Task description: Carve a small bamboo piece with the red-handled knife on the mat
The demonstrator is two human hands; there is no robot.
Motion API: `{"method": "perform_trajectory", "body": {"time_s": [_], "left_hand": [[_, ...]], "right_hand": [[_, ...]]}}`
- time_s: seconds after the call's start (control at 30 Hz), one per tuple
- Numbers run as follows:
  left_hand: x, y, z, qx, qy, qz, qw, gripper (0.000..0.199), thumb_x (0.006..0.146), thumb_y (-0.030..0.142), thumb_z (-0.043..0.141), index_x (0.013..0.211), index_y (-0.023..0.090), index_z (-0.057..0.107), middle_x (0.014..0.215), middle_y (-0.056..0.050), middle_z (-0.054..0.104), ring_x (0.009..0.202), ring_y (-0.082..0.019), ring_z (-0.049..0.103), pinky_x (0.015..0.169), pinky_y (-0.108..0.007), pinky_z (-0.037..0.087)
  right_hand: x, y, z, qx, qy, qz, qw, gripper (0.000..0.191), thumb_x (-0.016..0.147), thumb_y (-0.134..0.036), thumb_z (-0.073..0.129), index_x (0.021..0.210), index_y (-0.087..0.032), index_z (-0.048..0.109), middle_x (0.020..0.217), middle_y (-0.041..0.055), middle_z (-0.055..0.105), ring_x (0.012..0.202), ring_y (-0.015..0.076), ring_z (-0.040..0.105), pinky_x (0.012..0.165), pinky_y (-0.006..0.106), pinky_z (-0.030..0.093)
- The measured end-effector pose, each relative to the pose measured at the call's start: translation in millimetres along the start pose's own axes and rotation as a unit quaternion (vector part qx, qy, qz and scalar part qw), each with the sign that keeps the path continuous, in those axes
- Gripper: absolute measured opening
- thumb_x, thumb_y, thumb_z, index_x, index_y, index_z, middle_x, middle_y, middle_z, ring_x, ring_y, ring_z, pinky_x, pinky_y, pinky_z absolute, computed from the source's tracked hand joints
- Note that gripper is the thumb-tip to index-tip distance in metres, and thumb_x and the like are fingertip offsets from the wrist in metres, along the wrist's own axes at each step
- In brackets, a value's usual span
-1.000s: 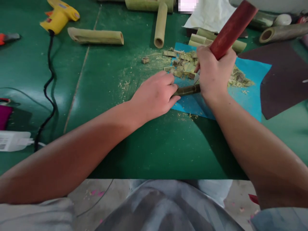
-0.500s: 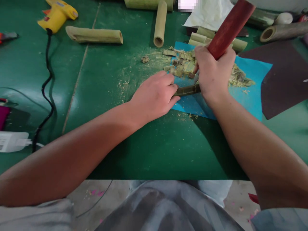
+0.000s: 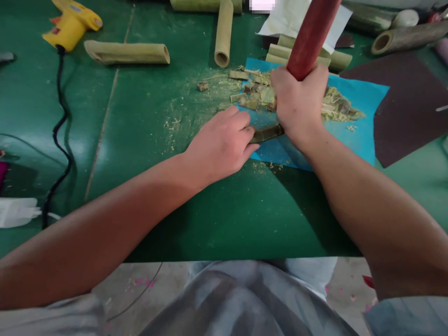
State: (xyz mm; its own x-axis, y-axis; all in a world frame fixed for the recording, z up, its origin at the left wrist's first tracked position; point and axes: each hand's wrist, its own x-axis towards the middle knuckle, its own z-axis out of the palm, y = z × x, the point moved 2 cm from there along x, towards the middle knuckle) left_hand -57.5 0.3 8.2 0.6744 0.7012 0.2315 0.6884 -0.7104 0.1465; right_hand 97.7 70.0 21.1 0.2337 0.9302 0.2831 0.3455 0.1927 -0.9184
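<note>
My left hand (image 3: 224,142) is closed on one end of a dark green bamboo strip (image 3: 268,134), which lies over a blue sheet (image 3: 367,107). Wrapped round a thick red handle (image 3: 313,39) is my right hand (image 3: 301,100), at the strip's other end. The handle leans up and to the right; its lower end is hidden behind that hand. Bamboo chips and shavings (image 3: 341,103) are heaped on the sheet, on both sides of my right hand.
A yellow glue gun (image 3: 72,25) with a black cord is at the back left. Bamboo tubes (image 3: 129,53) lie along the back, with white paper (image 3: 285,21) among them. A dark brown sheet (image 3: 409,107) is on the right. The table's front edge is near my body.
The red handle has tipped more upright and my right hand has turned with it. My left hand still holds the strip. The whole view has shifted slightly, moving the table items left.
</note>
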Motion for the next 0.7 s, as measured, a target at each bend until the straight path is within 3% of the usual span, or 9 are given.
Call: {"method": "perform_trajectory", "body": {"time_s": [0.33, 0.7], "left_hand": [[0, 3, 0.6, -0.015, 0.022, 0.022, 0.999, 0.026, 0.103, 0.031, 0.054, 0.091, 0.014, 0.070, 0.097, -0.014, 0.066, 0.104, -0.033, 0.065, 0.094, -0.051, 0.055], [2, -7, -1.2, -0.043, 0.039, 0.012, 0.998, 0.026, 0.103, 0.031, 0.055, 0.094, 0.013, 0.072, 0.099, -0.014, 0.066, 0.101, -0.032, 0.064, 0.090, -0.050, 0.054]], "right_hand": [[4, 5, -1, 0.005, 0.007, 0.035, 0.999, 0.054, 0.079, -0.004, 0.064, 0.053, -0.029, 0.025, 0.050, -0.0069, 0.026, 0.049, 0.0115, 0.027, 0.047, 0.034, 0.021], [8, 6, -2, 0.045, 0.004, 0.045, 0.998, 0.049, 0.077, -0.002, 0.062, 0.051, -0.029, 0.031, 0.047, -0.0082, 0.028, 0.048, 0.0109, 0.028, 0.046, 0.033, 0.024]]}}
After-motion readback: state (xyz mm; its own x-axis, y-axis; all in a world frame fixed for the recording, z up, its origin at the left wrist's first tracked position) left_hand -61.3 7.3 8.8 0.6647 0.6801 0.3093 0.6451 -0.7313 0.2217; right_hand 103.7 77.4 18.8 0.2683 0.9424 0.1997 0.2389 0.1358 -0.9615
